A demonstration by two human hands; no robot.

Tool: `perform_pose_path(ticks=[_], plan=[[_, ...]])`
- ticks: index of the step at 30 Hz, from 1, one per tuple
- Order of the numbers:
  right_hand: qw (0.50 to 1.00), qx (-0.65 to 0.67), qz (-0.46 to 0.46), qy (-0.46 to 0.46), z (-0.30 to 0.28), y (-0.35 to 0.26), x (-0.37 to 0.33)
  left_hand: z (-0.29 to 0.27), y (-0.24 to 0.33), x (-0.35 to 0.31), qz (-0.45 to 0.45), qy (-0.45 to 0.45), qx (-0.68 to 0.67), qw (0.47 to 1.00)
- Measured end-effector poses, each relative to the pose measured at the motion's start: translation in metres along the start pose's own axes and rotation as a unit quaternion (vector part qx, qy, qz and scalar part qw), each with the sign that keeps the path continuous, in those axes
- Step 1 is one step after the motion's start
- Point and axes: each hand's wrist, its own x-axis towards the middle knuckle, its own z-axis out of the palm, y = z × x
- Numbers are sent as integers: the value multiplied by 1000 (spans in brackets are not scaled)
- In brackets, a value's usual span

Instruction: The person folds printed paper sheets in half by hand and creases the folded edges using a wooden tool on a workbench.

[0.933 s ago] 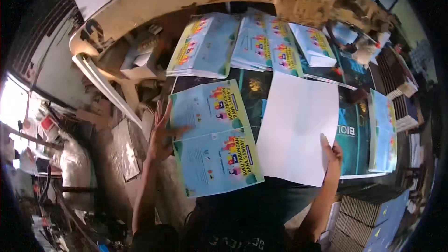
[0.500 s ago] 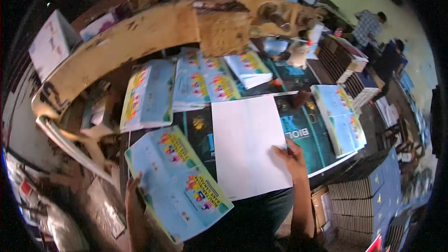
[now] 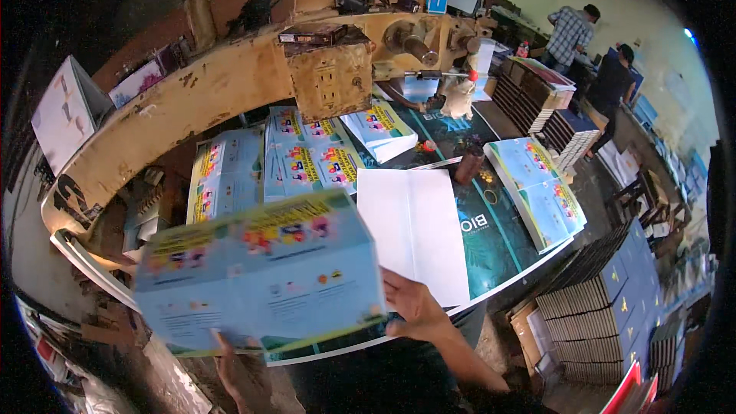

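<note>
A printed cover sheet (image 3: 307, 261), blue with yellow lettering and coloured figures, is held up over the near left of the table. My left hand (image 3: 230, 364) grips its lower edge, thumb on the front and the other fingers hidden behind. At the sheet's right edge is my right hand (image 3: 418, 310), its fingers and thumb apart. Those fingertips meet the edge; whether they press on it is unclear. Just beyond lies a blank white sheet (image 3: 414, 230) with a faint centre crease, partly covered by the held sheet.
Stacks of similar printed sheets lie at the back left (image 3: 310, 153), back middle (image 3: 379, 130) and right (image 3: 533, 184). A curved yellowish machine arm (image 3: 192, 84) arches over the table's far side. Piled books (image 3: 590, 322) stand at the right. Two people (image 3: 571, 34) are in the background.
My left hand has raised and turned the printed sheet, bringing it rightward over the blank one. My right hand has left the blank sheet and moved left to the printed sheet's edge. The view has shifted.
</note>
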Motion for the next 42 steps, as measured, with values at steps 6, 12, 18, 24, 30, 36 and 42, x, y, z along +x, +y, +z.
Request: perform_pose_path(ticks=[6, 12, 18, 24, 30, 36, 42], plan=[[950, 88, 223, 200, 3, -10, 1, -85, -43, -8, -117, -39, -64, 990], [960, 45, 205, 184, -14, -37, -1, -42, -24, 10, -79, 3, -15, 997], [943, -170, 265, 108, -35, -48, 3, -34, -12, 33, -43, 10, -2, 999], [845, -484, 21, 226, -52, -40, 4, -23, -2, 59, -1, 4, -8, 1000], [740, -583, -78, 326, -120, -26, -18, -9, 11, 99, 42, -14, -29, 999], [735, -591, -44, 331, -121, -18, -28, 24, -3, 156, 45, -47, -78, 995], [707, -619, -55, 337, -112, -19, -26, 63, -18, 209, 42, -102, -82, 991]])
